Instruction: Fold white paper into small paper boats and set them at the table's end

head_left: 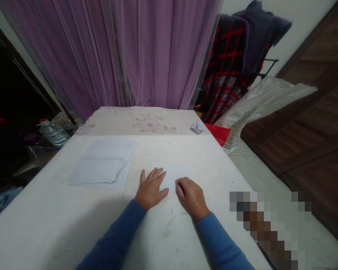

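A small white sheet of paper (171, 173) lies flat on the white table, hard to tell from the pale surface. My left hand (151, 188) rests palm down over its left side, fingers spread. Over the right side of the sheet is my right hand (190, 195), its fingers curled in and the thumb against them. Whatever those fingertips grip, paper edge or otherwise, is hidden. To the left of my hands lies a stack of larger white sheets (97, 168), slightly fanned. A small folded paper shape (197, 127) with a pointed top stands at the far right corner.
The table (163, 240) has a flowered strip (149, 123) along its far end. Purple curtains (163, 56) hang behind it. A large plastic bottle (53, 133) stands off the left edge. Right of the table are a red cloth (218, 133), clear plastic sheeting (259, 101) and a pixelated patch.
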`<state>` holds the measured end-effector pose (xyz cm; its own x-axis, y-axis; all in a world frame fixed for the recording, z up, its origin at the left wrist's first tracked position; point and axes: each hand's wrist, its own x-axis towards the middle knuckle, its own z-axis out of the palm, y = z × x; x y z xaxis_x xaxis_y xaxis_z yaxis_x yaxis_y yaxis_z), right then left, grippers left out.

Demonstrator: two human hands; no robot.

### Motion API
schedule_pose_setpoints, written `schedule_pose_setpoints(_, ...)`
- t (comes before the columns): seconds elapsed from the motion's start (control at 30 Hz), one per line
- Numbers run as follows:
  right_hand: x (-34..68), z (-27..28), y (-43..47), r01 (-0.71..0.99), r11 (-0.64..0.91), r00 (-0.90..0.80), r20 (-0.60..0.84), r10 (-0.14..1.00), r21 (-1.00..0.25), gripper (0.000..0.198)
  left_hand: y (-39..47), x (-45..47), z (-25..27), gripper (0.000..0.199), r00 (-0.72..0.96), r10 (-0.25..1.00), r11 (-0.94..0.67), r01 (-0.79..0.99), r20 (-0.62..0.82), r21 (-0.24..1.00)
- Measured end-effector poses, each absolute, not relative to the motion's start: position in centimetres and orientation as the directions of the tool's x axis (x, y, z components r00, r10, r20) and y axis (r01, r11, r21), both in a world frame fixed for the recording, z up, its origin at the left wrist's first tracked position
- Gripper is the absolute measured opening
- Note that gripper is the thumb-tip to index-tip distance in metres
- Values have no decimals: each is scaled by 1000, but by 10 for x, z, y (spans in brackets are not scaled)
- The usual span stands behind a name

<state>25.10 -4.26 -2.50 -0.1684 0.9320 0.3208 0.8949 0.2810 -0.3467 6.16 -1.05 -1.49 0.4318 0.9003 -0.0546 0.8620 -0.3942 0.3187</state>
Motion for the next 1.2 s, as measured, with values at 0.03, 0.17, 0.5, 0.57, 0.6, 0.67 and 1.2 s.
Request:
schedule_pose_setpoints(0.03, 251, -25, -43, 894, 282, -168, 323, 931, -348, 14, -10, 59, -15, 60, 442, 896, -402, 855, -54, 326)
schedule_pose_setpoints(0.17, 250, -23, -43, 898, 271, -159, 317, 935, -347, 15, -9, 50, -15, 58, 475, 879, -436, 835, -40, 334)
schedule_pose_setpoints(0.5, 250, -21, -43, 899, 261, -153, 306, 940, -352, 15, -5, 36, -9, 57, 536, 842, -481, 802, -71, 354)
schedule_pose_setpoints(0.57, 250, -21, -43, 901, 255, -148, 302, 942, -352, 15, -4, 33, -5, 58, 538, 837, -474, 804, -98, 359)
schedule_pose_setpoints(0.6, 250, -21, -43, 900, 254, -147, 302, 942, -353, 15, -4, 32, -4, 58, 540, 835, -473, 803, -106, 362)
schedule_pose_setpoints(0.67, 250, -22, -43, 897, 259, -149, 307, 940, -358, 15, -4, 31, -2, 58, 546, 831, -478, 797, -103, 369)
schedule_pose_setpoints(1.2, 250, -22, -43, 889, 271, -151, 321, 935, -371, 16, 2, 19, 2, 61, 582, 803, -489, 768, -130, 415)
